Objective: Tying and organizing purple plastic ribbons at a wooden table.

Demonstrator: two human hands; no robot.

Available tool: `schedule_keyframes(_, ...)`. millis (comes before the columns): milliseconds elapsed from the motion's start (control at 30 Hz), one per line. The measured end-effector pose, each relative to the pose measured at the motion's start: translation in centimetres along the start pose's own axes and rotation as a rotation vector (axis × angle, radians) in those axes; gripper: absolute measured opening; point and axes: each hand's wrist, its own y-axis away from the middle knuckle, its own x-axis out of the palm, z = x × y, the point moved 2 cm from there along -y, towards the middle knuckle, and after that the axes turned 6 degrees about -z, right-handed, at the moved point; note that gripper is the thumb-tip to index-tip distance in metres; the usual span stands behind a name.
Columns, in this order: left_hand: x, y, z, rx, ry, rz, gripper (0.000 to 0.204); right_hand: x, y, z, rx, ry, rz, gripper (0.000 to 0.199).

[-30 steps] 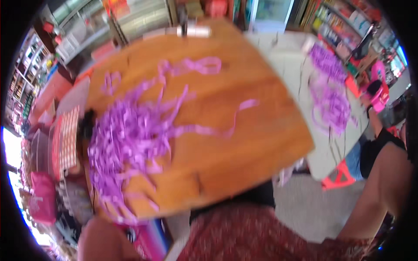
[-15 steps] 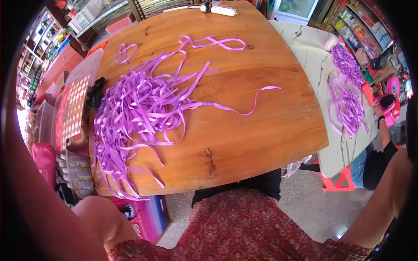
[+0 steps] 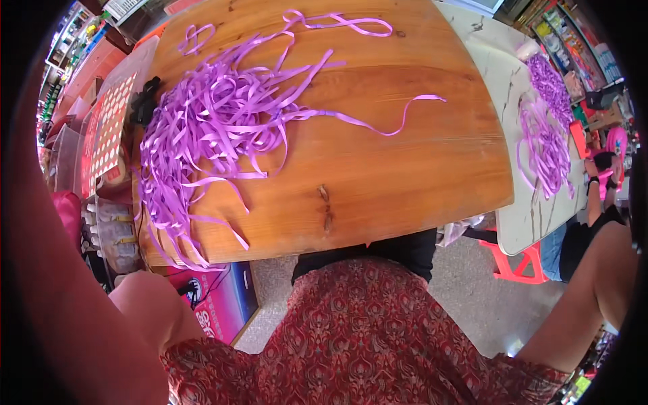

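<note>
Neither of my hands shows; both arms are raised, with the left forearm along the left rim and the bent right arm at the right rim. In front of me a loose heap of purple ribbon covers the left part of the wooden table. Several ribbon ends hang over its near left edge. One strand trails to the right across the wood, a looped ribbon lies toward the far side, and a small separate loop rests at the far left.
A white marble-patterned table adjoins on the right, bearing more purple ribbon. Behind it is another person in black, near a red stool. Left of the wooden table stand plastic containers and a dotted sheet; a pink box is below.
My view has tilted downward, so the tables and ribbon sit higher in the picture and more of my patterned top shows. The ribbon heap looks unmoved. The other person's hands have shifted.
</note>
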Motion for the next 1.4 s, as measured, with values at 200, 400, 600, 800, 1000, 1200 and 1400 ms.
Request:
schedule_keyframes(200, -1.3, 0.3, 0.0, 0.069, -0.058, 0.013, 0.051, 0.6, -0.5, 1.0, -0.035, -0.034, -0.041, 0.022)
schedule_keyframes(400, 0.4, 0.5, 2.2, 0.064, -0.085, 0.002, 0.051, 0.2, -0.5, 1.0, -0.026, -0.007, -0.05, 0.02)
schedule_keyframes(600, 3.8, 11.2, 12.6, 0.012, -0.465, 0.478, 0.034, 4.4, -1.3, -6.9, -0.48, 0.347, 0.225, 0.023)
schedule_keyframes(800, 5.7, 13.4, 15.0, -0.047, -0.614, 0.625, 0.031, 10.1, -0.3, -13.8, -0.561, 0.667, 0.293, 0.033)
schedule_keyframes(1000, 6.4, 14.0, 16.2, 0.03, -0.556, 0.549, 0.015, 11.3, -0.8, -16.3, -0.516, 0.665, 0.361, 0.026)
schedule_keyframes(1200, 7.4, 12.8, 15.1, -0.119, -0.249, 0.45, 0.011, 8.7, -1.2, -15.3, -0.563, 0.505, 0.276, 0.016)
schedule_keyframes(1400, 8.4, 13.6, 14.6, -0.598, -0.004, 0.509, 0.01, 6.9, -0.1, -13.9, -0.702, 0.543, 0.176, 0.04)
